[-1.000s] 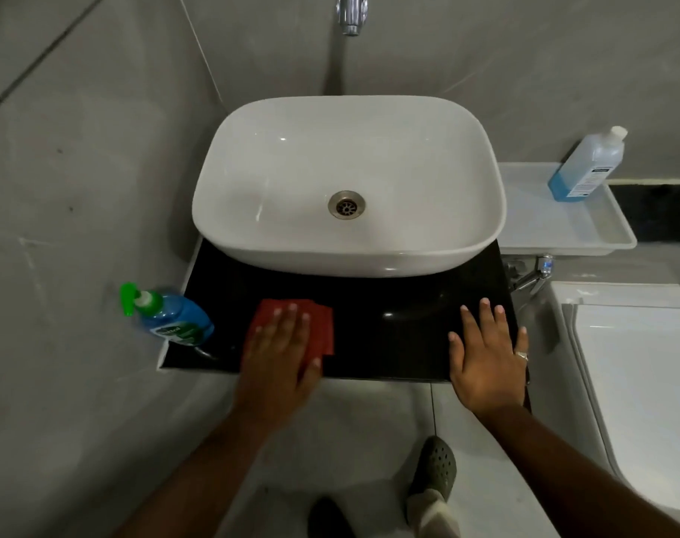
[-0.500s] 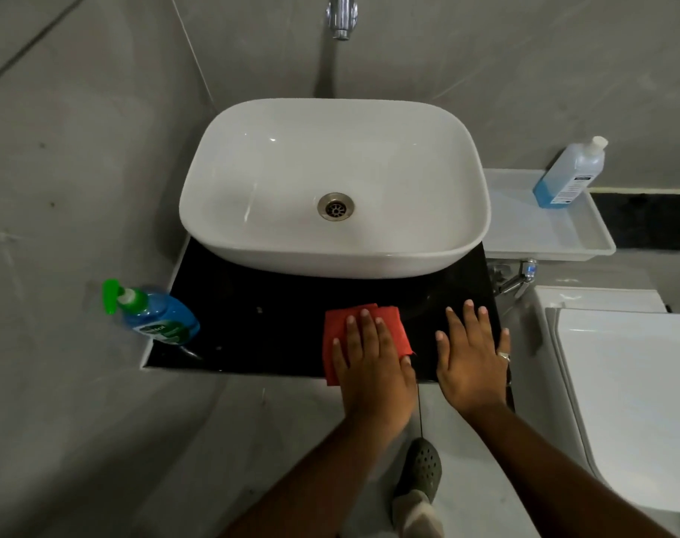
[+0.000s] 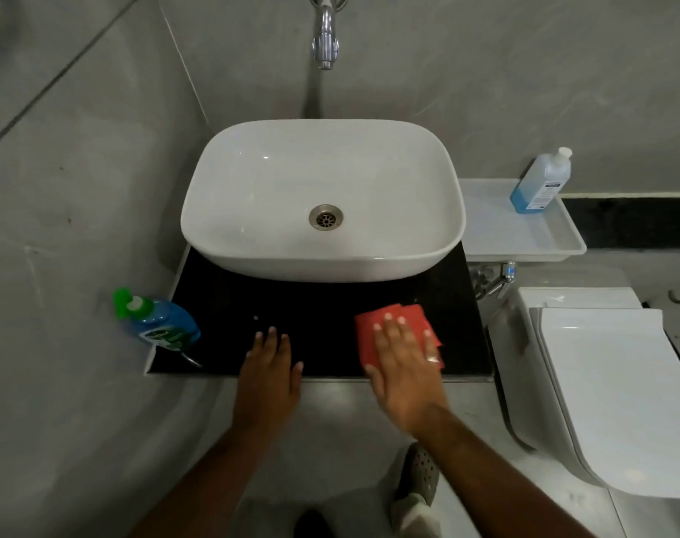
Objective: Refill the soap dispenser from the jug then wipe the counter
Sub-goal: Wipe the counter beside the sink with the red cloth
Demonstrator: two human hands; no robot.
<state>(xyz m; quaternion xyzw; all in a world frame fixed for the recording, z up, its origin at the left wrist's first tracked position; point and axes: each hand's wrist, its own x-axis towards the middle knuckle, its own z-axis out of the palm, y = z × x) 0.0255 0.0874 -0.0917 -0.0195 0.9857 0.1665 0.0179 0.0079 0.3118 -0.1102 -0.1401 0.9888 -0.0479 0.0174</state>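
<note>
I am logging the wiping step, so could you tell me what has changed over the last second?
The red cloth travelled from the counter's left side to its right, passing from under the left hand to under the right hand. The left hand now rests flat mid-counter. The soap dispenser, jug and sink stayed put.

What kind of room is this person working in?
Most likely a bathroom. A white basin sits on a dark counter under a wall tap, a toilet stands just to its right, and the walls are grey tile.
</note>
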